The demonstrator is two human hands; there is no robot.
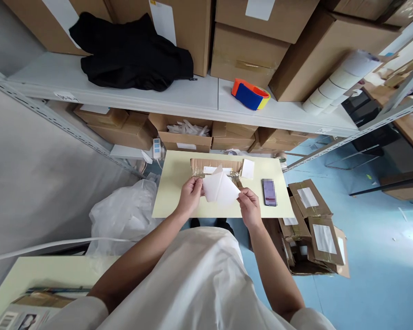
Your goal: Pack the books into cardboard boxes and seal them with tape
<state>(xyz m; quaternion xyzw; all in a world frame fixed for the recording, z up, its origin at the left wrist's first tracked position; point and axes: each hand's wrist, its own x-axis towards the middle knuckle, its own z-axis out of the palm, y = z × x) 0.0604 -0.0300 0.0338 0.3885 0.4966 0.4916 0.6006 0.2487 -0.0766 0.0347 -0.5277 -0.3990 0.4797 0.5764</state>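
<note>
A creased white sheet of paper [223, 189] is held up over the small pale-yellow table [172, 201]. My left hand [191, 195] pinches its left edge, while the right corner is between the thumb and fingers of my right hand [249, 205]. One part of the sheet stands up in a fold near the middle; whether it is one layer or two I cannot tell. Behind it, partly hidden, lies a cardboard box [199, 163] with clear tape. A small white card [248, 168] lies beside the box, and a phone [269, 192] rests farther right.
A grey shelf [206, 98] across the front bears cartons [251, 50], black clothing [134, 52], a colourful strap [249, 95] and white rolls [340, 82]. Taped cartons [313, 201] are piled on the floor at right. A translucent plastic bag [124, 211] bulges at the left.
</note>
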